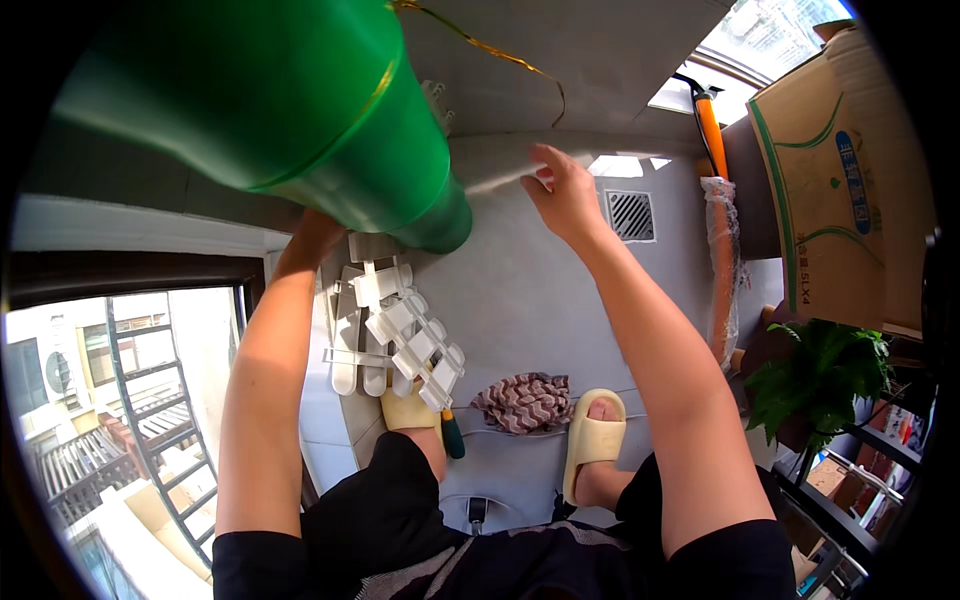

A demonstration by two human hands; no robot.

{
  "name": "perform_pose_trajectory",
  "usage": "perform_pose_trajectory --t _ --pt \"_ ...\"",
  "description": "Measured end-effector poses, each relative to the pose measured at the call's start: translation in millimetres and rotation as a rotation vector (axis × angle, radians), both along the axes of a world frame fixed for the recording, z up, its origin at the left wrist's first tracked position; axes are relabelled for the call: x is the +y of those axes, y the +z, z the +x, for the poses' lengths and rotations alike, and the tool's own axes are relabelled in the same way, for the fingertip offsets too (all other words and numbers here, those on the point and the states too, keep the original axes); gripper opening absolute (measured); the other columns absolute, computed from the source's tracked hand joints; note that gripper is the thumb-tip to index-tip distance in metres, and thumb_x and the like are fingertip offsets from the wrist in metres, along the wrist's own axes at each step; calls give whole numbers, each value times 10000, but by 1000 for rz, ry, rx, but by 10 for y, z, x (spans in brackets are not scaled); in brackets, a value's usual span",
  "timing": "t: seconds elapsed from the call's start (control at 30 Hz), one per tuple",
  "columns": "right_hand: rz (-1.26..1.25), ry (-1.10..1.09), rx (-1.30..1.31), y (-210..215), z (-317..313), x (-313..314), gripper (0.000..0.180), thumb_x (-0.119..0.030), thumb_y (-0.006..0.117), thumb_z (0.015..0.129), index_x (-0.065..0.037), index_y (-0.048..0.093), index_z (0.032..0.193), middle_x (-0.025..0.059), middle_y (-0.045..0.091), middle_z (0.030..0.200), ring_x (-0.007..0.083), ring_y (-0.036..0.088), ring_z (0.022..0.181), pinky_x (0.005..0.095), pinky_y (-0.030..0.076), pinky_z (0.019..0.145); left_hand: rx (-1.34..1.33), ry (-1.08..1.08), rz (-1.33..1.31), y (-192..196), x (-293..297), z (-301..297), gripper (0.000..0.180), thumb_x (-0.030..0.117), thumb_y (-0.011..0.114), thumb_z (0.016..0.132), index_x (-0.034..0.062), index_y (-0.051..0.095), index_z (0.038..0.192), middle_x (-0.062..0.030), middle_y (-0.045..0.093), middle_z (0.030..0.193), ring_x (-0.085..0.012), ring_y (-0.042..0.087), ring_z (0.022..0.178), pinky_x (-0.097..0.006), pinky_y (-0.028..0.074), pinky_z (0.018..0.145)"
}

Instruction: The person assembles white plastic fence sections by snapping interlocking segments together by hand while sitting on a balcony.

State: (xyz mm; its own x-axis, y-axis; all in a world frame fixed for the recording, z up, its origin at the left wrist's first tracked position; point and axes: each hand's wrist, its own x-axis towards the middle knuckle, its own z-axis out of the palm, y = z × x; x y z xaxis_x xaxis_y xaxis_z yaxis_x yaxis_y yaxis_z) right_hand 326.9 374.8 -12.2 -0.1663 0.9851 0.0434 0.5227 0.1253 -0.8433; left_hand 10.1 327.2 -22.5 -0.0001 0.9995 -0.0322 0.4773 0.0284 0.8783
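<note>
A large glossy green object (370,150), stepped and tapering like stacked cylinders, fills the upper left. My left hand (320,232) is at its underside, with the fingers hidden behind it. Gold cord (490,48) trails from its top. To the right, my right hand (565,195) is raised over the grey floor, its fingers half curled and apart, with nothing clearly held. A pale streak beside its fingertips may be sunlight; I cannot tell. Just below the green object, white plastic slatted pieces (395,320), like small fence panels, lean together by the wall.
A drain grate (630,216) lies beyond my right forearm. On the right are an orange-handled tool (711,135), a cardboard box (830,190) and a leafy plant (825,375). A patterned cloth (525,402) lies by my slippers (597,430). A window (120,410) is at left.
</note>
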Motion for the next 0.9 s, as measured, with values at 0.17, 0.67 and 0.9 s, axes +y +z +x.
perform_pose_trajectory --t 0.17,0.67,0.9 --pt "302 123 -198 20 -361 480 536 -24 598 736 -115 447 1241 103 521 1192 296 525 1023 355 456 848 -557 177 -384 -153 -82 -173 530 217 635 793 91 419 1260 -55 473 1218 -180 443 1108 -361 362 948" --pt "725 299 -683 -275 -891 877 197 -164 540 750 -219 648 906 -25 572 998 177 469 1027 366 401 793 -316 44 -307 293 -939 382 826 150 712 661 164 287 1369 -108 194 1426 -270 231 1298 -417 277 1015" --pt "380 257 -728 -235 -779 646 143 -139 501 810 -136 562 940 46 599 897 258 583 877 366 484 670 613 -388 -220 493 -1481 567 689 171 773 532 223 537 1177 -163 94 1446 -354 71 1338 -476 217 1039"
